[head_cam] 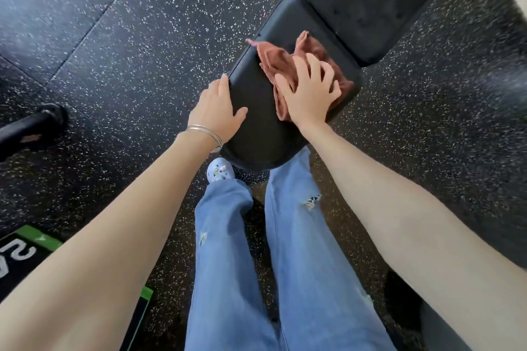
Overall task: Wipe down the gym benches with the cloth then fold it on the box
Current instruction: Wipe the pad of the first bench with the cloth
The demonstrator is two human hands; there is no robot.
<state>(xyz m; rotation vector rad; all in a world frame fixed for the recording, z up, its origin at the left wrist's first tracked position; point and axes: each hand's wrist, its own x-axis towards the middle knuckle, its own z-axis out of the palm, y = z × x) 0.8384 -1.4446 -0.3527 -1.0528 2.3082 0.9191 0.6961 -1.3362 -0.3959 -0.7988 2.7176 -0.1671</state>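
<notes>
A black padded gym bench (pixel 256 134) runs from the centre toward the upper right, its seat pad nearest me and its back pad (pixel 370 6) beyond. A crumpled rust-brown cloth (pixel 278 61) lies on the seat pad. My right hand (pixel 309 91) presses flat on the cloth with fingers spread. My left hand (pixel 218 107) rests on the seat pad's left edge, fingers straight, thumb on top of the pad. The cloth's right part is hidden under my right hand.
Speckled black rubber flooring (pixel 142 37) surrounds the bench. A black metal foot of other equipment (pixel 31 128) lies at the left. A black and green box (pixel 34 251) with white numerals sits at the lower left. My legs in blue jeans stand at the bench's near end.
</notes>
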